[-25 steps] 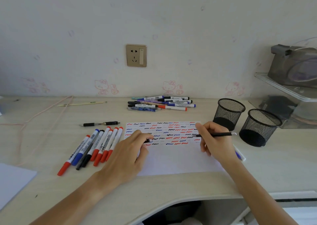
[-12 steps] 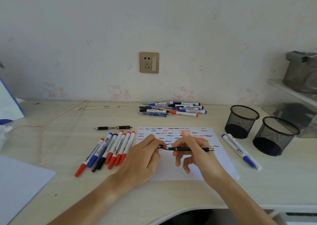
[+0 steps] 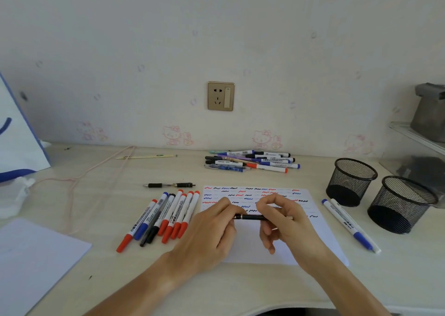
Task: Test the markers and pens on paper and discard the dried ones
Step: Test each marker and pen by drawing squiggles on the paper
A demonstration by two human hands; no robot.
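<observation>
Both hands over the lower half of the paper (image 3: 320, 233), sharing one black pen (image 3: 252, 217) held level above the sheet. Left hand (image 3: 212, 231) with grip closed on the pen's left end, thumb and fingers curled round it. Right hand (image 3: 286, 221) with grip pinching the pen's right part, thumb and forefinger arched over the barrel, a metal tip just showing past the knuckles. Hard to tell whether a cap sits on either end.

Upper part of the paper filled with rows of short red, blue and black squiggles; lower part blank.

Just left of the paper, a fanned row of markers (image 3: 166, 217) on the tabletop (image 3: 101, 195), lying side by side, caps red, blue and black, pointing toward the near edge. Beyond that row, a single black click pen (image 3: 169, 185) lying crosswise. Near the wall, a loose pile of pens and markers (image 3: 252, 161). Right of the paper, two markers (image 3: 349, 224) lying together, one with a blue cap. Farther right, two black mesh cups (image 3: 351, 182), standing close together; contents not visible.

Along the far left, a thin pale pencil (image 3: 144, 156) and a pink cord (image 3: 79, 176) trailing across the tabletop. A second white sheet (image 3: 31, 262) at the near left corner. A wall socket (image 3: 221, 96) above the pile.
</observation>
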